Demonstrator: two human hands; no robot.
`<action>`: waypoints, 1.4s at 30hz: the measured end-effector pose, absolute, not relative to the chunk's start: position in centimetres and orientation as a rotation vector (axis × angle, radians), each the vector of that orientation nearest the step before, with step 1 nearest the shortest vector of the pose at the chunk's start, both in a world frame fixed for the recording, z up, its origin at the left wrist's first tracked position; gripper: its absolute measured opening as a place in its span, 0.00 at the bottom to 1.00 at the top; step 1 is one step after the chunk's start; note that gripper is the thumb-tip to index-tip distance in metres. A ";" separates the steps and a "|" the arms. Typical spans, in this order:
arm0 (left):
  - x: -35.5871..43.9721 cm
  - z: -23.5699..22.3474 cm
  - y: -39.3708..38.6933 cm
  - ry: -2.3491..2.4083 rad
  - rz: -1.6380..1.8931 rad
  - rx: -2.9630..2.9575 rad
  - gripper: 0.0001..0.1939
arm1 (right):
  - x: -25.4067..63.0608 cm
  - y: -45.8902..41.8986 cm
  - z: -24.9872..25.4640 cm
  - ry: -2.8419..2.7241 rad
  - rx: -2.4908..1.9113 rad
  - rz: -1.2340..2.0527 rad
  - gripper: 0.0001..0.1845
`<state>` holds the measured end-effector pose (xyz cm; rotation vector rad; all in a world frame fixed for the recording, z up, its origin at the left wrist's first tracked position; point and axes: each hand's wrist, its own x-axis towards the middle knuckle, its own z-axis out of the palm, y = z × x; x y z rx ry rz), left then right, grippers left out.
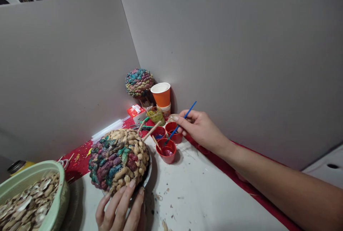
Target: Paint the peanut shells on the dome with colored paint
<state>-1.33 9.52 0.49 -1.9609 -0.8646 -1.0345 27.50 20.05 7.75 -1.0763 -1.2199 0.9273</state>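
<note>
A rounded dome covered in peanut shells (118, 159) sits in a metal bowl (149, 177), its left and middle shells painted purple, green and blue, the others bare tan. My left hand (122, 209) curls its fingers on the dome's near lower edge; the thumb is hidden. Pinched in my right hand (197, 127) is a blue paintbrush (184, 117), slanting down to the front red cup (166, 157) of pinkish-red paint. A second red cup (158, 132) holds blue paint, and a third red cup (175, 136) holds dark paint. Wooden sticks lean near the cups.
On the left stands a green basket (63, 191) of peanut shells. Behind are a finished-looking painted shell tree (139, 83), an orange paper cup (161, 97), a cup of yellow-green paint (155, 116), a red-white box (136, 113) and clear sticks (107, 129). Grey panels (227, 52) enclose the table.
</note>
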 end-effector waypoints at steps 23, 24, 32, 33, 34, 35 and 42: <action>-1.7 0.4 9.3 -0.873 -0.997 -1.995 0.15 | 22.7 16.0 5.7 -1.030 -0.654 1.372 0.22; -1.6 0.4 9.4 -0.873 -1.008 -1.989 0.14 | 22.6 16.0 5.7 -1.029 -0.659 1.373 0.22; -1.4 0.6 9.4 -0.874 -1.025 -1.988 0.11 | 22.6 16.3 5.5 -1.058 -0.702 1.406 0.25; -1.4 0.6 9.4 -0.879 -1.025 -1.988 0.12 | 22.7 16.4 5.5 -1.060 -0.711 1.411 0.26; -1.4 0.6 9.4 -0.882 -1.025 -1.989 0.12 | 22.7 16.5 5.4 -1.061 -0.718 1.417 0.26; -1.4 0.6 9.3 -0.884 -1.025 -1.992 0.12 | 22.8 16.5 5.3 -1.061 -0.723 1.423 0.27; -1.5 0.5 9.3 -0.888 -1.019 -1.991 0.12 | 23.0 16.8 5.0 -1.066 -0.706 1.438 0.27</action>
